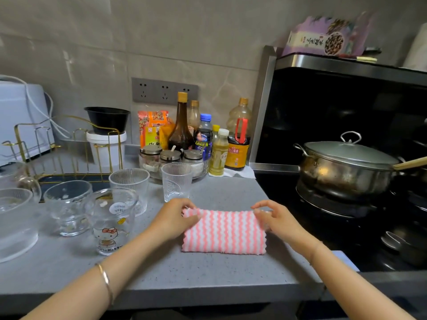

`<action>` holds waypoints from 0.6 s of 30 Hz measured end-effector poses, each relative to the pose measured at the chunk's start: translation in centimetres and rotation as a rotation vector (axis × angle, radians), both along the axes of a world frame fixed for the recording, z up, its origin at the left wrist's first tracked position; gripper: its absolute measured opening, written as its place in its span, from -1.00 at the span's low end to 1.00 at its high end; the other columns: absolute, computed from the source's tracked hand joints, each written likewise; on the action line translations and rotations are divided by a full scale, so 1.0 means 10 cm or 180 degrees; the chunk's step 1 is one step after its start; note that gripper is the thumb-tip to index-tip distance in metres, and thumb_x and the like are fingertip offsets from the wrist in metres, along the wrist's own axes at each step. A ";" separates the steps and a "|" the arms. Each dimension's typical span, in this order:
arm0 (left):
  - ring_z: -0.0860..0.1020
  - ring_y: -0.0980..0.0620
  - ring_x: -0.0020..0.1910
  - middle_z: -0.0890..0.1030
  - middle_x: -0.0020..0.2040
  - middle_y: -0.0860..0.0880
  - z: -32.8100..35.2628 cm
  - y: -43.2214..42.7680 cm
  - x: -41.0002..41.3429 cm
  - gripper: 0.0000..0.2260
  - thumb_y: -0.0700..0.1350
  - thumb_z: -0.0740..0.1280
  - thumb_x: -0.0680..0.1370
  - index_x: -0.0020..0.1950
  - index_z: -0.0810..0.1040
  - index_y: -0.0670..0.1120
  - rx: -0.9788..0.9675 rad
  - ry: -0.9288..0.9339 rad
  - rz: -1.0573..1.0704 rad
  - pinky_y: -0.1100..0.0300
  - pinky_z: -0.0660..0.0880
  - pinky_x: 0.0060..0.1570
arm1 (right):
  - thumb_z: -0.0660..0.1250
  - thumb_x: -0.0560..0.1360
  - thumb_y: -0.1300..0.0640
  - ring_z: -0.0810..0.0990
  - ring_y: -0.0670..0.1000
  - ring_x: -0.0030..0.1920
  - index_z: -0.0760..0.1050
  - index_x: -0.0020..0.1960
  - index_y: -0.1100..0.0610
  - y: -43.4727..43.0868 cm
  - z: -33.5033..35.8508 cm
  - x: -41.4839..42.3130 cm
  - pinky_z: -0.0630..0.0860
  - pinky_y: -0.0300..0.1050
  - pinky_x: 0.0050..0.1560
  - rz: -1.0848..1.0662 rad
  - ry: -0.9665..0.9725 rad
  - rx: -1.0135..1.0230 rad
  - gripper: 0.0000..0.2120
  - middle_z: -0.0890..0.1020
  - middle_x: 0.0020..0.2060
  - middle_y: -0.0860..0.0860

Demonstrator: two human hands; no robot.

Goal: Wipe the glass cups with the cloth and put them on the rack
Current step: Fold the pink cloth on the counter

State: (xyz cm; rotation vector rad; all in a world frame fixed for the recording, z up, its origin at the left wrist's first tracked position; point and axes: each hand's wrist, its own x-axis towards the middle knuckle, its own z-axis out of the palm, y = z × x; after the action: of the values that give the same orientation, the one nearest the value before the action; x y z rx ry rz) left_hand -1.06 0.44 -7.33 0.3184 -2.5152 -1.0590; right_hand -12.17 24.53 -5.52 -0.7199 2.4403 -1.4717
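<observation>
Two bare forearms (342,271) reach in from the bottom edge over the grey speckled worktop (184,278), which fills the lower and left part of the view. To its right lies a black hob (288,188) with a lidded steel pot (344,167) on a burner. At the left rear of the worktop a gold wire rack (69,144) stands upright, with a white tub (105,144) and a black bowl (107,120) behind it. A cluster of sauce bottles (182,125) and seasoning jars stands against the tiled wall under the sockets. The pink-and-white striped cloth (224,232) lies folded flat on the worktop near its front edge, between the hands. Left of it, the glasses stand upright and off the rack: a large glass vessel (13,222) at the frame edge, a rounded glass (68,206), a cartoon-printed glass (111,225), a wide ribbed glass (130,181) and a tall ribbed glass (176,181) just behind the cloth. The left hand (175,218) pinches the cloth's far left corner with curled fingers, and the right hand (275,218) pinches its far right corner. A thin bracelet (105,280) circles the left wrist.
</observation>
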 end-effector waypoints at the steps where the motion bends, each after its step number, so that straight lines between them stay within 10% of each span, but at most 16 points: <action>1: 0.47 0.07 -0.32 0.52 -0.31 0.13 -0.02 -0.01 -0.04 -0.94 -0.09 0.44 0.49 -0.13 0.57 0.00 -0.0102 -0.0049 0.0071 0.20 0.41 -0.31 | 0.24 0.59 0.13 0.62 -0.01 -0.21 0.50 0.00 0.07 -0.04 -0.01 -0.07 0.55 -0.23 -0.25 0.0028 0.0107 0.0183 -0.92 0.65 -0.16 0.07; 4: 0.53 0.04 -0.13 0.58 -0.13 0.06 -0.07 -0.06 -0.11 -0.91 -0.05 0.42 0.49 -0.14 0.52 0.07 -0.0451 -0.0307 0.0248 0.16 0.46 -0.08 | 0.31 0.55 0.13 0.56 -0.01 -0.22 0.51 0.02 0.08 -0.12 -0.07 -0.23 0.55 0.00 -0.05 0.0188 0.0160 0.0679 -0.93 0.64 -0.16 0.08; 10: 0.36 0.01 0.35 0.46 0.32 0.01 -0.09 0.12 -0.25 -0.62 0.11 0.31 0.56 0.32 0.43 -0.01 -0.1141 -0.0469 -0.0210 0.16 0.30 0.30 | 0.41 0.45 -0.06 0.52 -0.14 -0.08 0.56 0.12 0.14 -0.29 0.04 -0.28 0.41 -0.36 -0.11 0.0739 -0.0088 0.1441 -0.66 0.59 -0.01 -0.02; 18: 0.35 -0.01 0.29 0.44 0.25 -0.04 -0.22 0.19 -0.35 -0.62 0.14 0.21 0.61 0.37 0.42 0.01 -0.1639 -0.0601 -0.0535 0.16 0.26 0.24 | 0.41 0.48 0.06 0.50 -0.06 -0.20 0.37 -0.11 0.10 -0.38 0.08 -0.29 0.41 -0.31 -0.26 0.0947 -0.0077 0.1313 -0.77 0.55 -0.14 0.03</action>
State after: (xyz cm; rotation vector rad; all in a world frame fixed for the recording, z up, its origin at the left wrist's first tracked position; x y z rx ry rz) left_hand -4.60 2.29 -9.55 0.0594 -2.9079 -0.4139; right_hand -15.09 20.73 -4.70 -0.9098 2.3761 -0.8294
